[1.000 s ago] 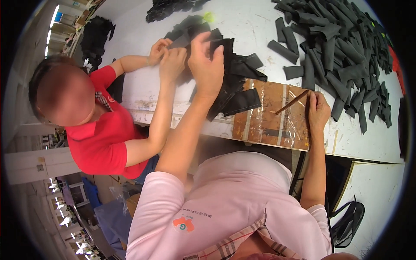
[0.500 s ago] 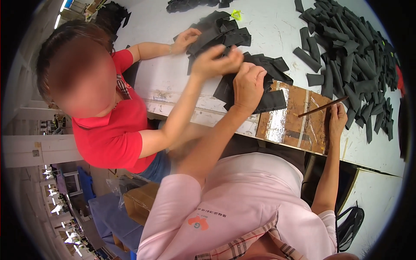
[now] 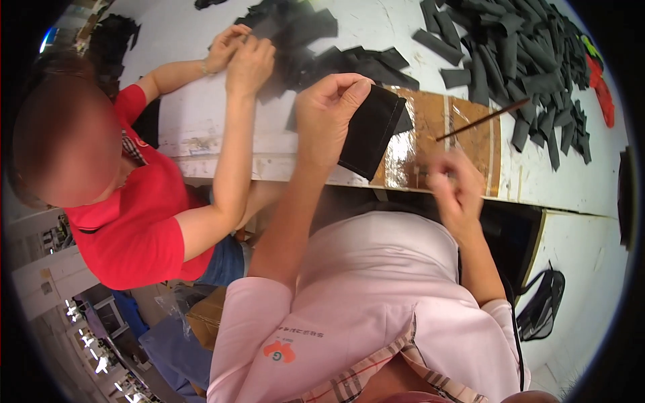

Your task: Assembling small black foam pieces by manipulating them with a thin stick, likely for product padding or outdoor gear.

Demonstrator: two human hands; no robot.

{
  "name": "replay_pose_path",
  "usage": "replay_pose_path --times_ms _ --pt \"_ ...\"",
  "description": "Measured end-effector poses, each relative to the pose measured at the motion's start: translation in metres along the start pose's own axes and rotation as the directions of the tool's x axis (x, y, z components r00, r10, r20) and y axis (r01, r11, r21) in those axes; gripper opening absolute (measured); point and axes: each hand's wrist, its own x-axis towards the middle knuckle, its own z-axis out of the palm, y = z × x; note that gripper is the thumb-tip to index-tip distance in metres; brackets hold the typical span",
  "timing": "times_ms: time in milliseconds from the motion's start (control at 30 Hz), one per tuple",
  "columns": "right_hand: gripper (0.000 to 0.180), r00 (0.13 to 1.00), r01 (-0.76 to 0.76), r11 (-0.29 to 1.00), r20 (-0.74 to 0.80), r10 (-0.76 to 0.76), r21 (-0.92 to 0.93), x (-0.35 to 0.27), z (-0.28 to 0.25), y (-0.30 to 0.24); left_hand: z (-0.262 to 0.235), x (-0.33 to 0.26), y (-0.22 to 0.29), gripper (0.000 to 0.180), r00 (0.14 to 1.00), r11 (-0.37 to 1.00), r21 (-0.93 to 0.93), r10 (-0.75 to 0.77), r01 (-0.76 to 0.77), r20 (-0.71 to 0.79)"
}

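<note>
My left hand [image 3: 329,117] pinches a flat black piece of fabric [image 3: 375,131] by its upper edge, between thumb and fingers. The piece is roughly rectangular, with a stitched line along its border, and hangs tilted over the table's near edge. My right hand [image 3: 458,191] is in front of the brown board, its fingers bent and smeared by motion. Whether it holds anything cannot be made out. A thin dark stick [image 3: 482,121] slants across the brown, tape-covered board [image 3: 420,107], apart from my right hand. Behind my left hand lies a pile of black fabric pieces [image 3: 363,62].
A large heap of dark rolled fabric pieces [image 3: 510,57] covers the table's far right, beside a red item [image 3: 600,91]. On my left, a co-worker in a red shirt [image 3: 151,215] handles dark fabric with both hands. A black bag [image 3: 541,305] hangs at lower right.
My left hand has drawn a black fabric piece nearer, away from the pile. My right hand has moved left, away from the stick. The co-worker's hands have come together. The whole view has shifted.
</note>
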Motion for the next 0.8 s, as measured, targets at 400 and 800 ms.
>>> replay_pose_path --times_ms 400,800 --pt "0.011 0.849 -0.495 0.547 0.241 0.47 0.676 0.033 0.058 0.01 -0.011 -0.031 -0.011 0.022 0.988 0.991 0.047 -0.131 0.128 0.076" --pt "0.025 0.969 -0.237 0.957 -0.029 0.245 0.167 0.041 0.065 0.013 -0.014 -0.041 -0.01 0.015 0.985 0.977 0.204 -0.025 0.06 -0.169"
